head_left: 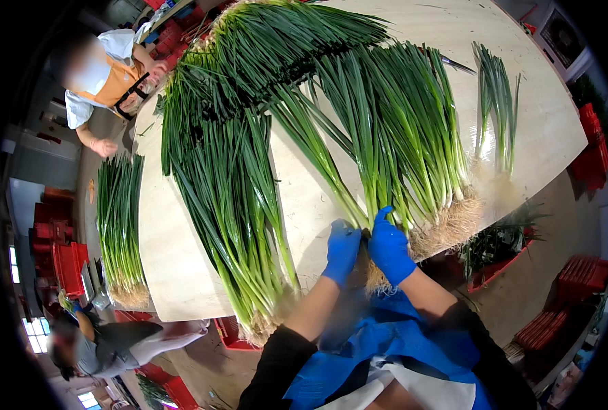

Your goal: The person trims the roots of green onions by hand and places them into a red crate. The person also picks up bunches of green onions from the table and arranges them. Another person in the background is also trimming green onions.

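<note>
Both hands wear blue gloves and are close together at the near edge of the table. My left hand (343, 249) is closed around the lower stalks of a few green onions (341, 195), whose leaves slant away to the upper left. Beside it, my right hand (391, 251) has its fingers curled on the white lower ends, with pale roots hanging below it. Just to its right lies a wide row of green onions (413, 130), roots toward me. The exact grip of the right fingers is partly hidden.
A large pale table (188, 266) carries more green onion heaps (232, 184) at left and back. A few thin stalks (499, 102) lie at right, near a dark pointed tool (458, 65). A red crate (502, 266) with leaf scraps stands below. Two people work at left.
</note>
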{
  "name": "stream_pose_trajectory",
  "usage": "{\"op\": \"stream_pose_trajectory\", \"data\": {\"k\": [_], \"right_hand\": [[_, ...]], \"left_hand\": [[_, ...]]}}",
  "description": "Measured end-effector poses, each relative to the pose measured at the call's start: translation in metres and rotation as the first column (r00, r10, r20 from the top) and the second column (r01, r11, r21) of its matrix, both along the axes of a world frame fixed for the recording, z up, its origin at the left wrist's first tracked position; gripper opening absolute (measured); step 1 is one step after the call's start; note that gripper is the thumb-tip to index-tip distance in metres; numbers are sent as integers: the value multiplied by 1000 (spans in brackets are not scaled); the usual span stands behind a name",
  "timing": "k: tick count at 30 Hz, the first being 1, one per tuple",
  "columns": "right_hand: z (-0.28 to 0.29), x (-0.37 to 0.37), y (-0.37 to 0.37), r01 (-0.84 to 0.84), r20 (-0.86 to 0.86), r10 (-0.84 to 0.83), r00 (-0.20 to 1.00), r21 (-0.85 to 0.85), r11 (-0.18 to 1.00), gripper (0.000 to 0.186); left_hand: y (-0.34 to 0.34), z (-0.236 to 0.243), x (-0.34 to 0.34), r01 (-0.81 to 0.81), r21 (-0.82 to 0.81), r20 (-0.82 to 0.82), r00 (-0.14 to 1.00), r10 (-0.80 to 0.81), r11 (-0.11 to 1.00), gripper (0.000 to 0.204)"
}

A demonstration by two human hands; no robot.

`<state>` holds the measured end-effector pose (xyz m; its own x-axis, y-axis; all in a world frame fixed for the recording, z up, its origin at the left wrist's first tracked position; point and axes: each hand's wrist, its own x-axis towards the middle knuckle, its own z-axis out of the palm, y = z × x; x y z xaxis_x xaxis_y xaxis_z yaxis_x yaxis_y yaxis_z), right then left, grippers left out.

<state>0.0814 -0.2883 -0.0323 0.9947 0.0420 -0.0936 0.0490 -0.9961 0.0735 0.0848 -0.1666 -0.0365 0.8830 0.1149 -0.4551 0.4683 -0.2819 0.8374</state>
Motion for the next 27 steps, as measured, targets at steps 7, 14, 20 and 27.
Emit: {"op": "stream_pose_trajectory", "data": {"k": [7,14,20,27], "right_hand": [[28,22,-14,394,-488,90,868,789,472,44],[50,17,-22,658,-560,382,736,724,-206,37],[35,20,-11,720,-581,439,685,631,-289,34],[27,7,-1,744,-595,462,657,610,-272,33]], "left_hand": [[-1,16,7,-294,-516,-241,951,193,805,33],[39,70,-5,-113,-755,-135,991,17,646,35],[63,68,-16,-174,-854,-138,984,109,491,39],[45,52,-9,-222,-908,-177,972,154,356,50]]}}
